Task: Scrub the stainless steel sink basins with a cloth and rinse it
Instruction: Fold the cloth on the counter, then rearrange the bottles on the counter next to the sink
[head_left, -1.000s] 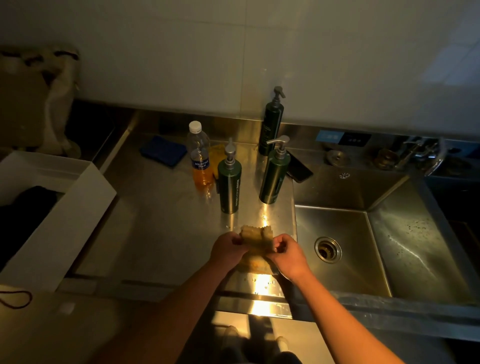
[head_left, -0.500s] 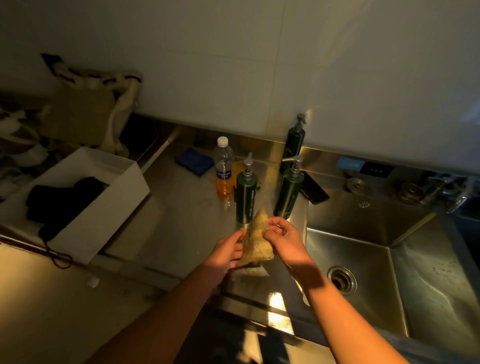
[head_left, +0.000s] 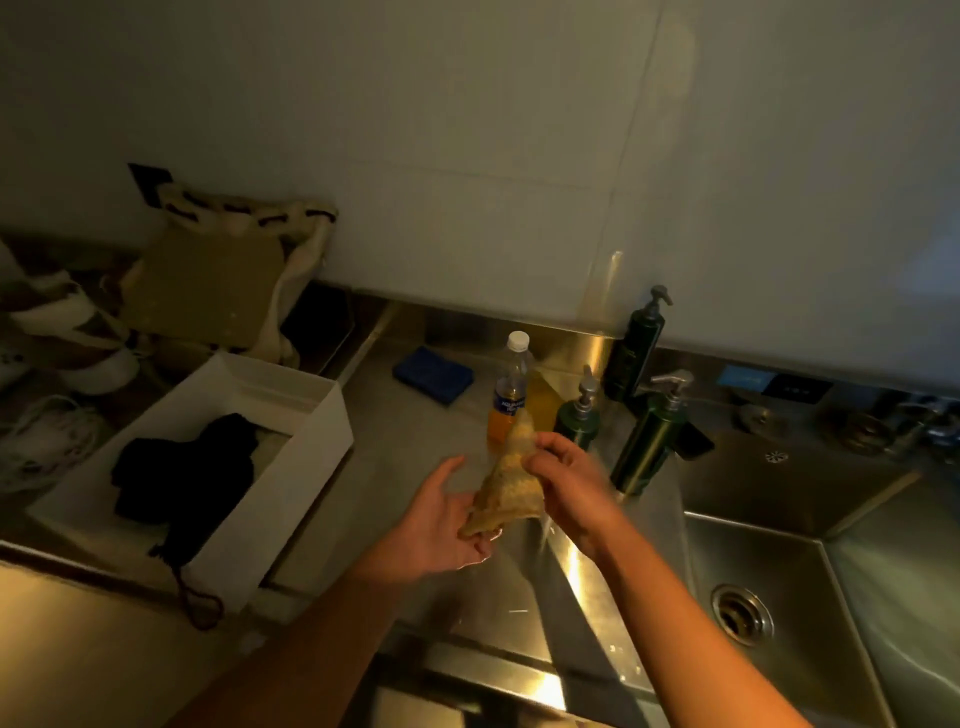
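A yellowish cloth (head_left: 506, 486) hangs above the steel counter, just left of the sink. My right hand (head_left: 569, 480) pinches its upper part between thumb and fingers. My left hand (head_left: 441, 525) lies palm up under the cloth's lower corner, fingers spread and relaxed, the cloth resting on them. The stainless steel sink basin (head_left: 810, 566) is at the lower right, its round drain (head_left: 740, 613) showing. A second, slanted basin surface lies at the far right edge.
Three dark green pump bottles (head_left: 649, 441) and a plastic bottle with orange liquid (head_left: 510, 387) stand on the counter behind the hands. A blue sponge (head_left: 432, 375) lies near the wall. A white box (head_left: 306, 415) holding dark fabric sits at the left.
The view has swung left and up. The cloth, held bunched by both hands, now hangs from my right hand, raised higher, while my left hand has opened beneath it.
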